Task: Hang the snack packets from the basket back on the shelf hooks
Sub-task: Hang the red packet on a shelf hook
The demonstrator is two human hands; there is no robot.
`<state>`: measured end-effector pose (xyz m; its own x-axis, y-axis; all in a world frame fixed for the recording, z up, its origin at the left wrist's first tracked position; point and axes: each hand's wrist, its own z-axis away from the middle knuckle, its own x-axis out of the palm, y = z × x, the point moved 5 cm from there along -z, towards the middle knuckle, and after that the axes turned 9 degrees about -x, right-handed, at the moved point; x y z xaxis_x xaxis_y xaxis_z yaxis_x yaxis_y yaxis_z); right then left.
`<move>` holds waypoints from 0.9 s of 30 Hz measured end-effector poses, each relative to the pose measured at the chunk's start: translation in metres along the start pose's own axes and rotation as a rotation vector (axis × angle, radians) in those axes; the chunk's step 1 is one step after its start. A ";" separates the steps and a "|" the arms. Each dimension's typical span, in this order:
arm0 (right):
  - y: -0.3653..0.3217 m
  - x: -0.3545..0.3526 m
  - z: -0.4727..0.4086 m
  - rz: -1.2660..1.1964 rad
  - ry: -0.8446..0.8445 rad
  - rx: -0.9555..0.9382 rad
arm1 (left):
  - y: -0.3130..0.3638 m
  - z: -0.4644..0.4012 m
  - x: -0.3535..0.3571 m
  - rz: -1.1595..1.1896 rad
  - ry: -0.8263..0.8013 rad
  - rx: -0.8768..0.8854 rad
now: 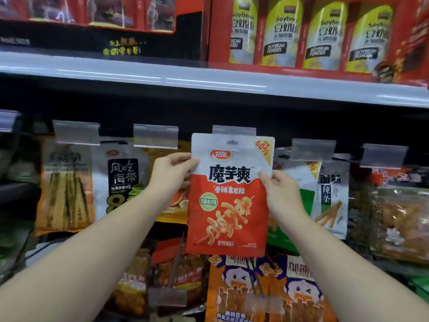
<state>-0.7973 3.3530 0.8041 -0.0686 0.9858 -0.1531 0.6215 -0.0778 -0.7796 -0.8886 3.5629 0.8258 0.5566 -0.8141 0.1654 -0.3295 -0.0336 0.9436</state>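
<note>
A red and white snack packet [228,196] is held upright in front of the shelf hooks. My left hand [170,171] pinches its left edge, thumb on the front. My right hand [279,191] pinches its right edge. The packet's top, with its hang hole [232,142], sits just below and partly behind a clear price-tag holder [234,130] at the end of a hook. Whether the hole is on the hook cannot be told. The basket is out of view.
Other packets hang on neighbouring hooks: a seaweed packet [121,175] at left, a green and white packet [329,196] at right. Orange packets [262,291] hang on the row below. A grey shelf edge [209,80] runs above, carrying soybean powder bags [281,33].
</note>
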 end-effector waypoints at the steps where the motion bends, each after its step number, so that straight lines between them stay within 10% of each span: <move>1: 0.002 0.000 -0.002 -0.006 0.003 0.016 | -0.001 -0.002 0.001 0.001 0.002 -0.012; 27: 0.005 -0.004 -0.002 -0.100 0.067 -0.042 | 0.002 -0.006 0.002 -0.085 -0.076 0.131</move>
<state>-0.7924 3.3493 0.8022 -0.0800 0.9962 -0.0338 0.6462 0.0260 -0.7628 -0.8840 3.5644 0.8300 0.5292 -0.8463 0.0603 -0.3831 -0.1749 0.9070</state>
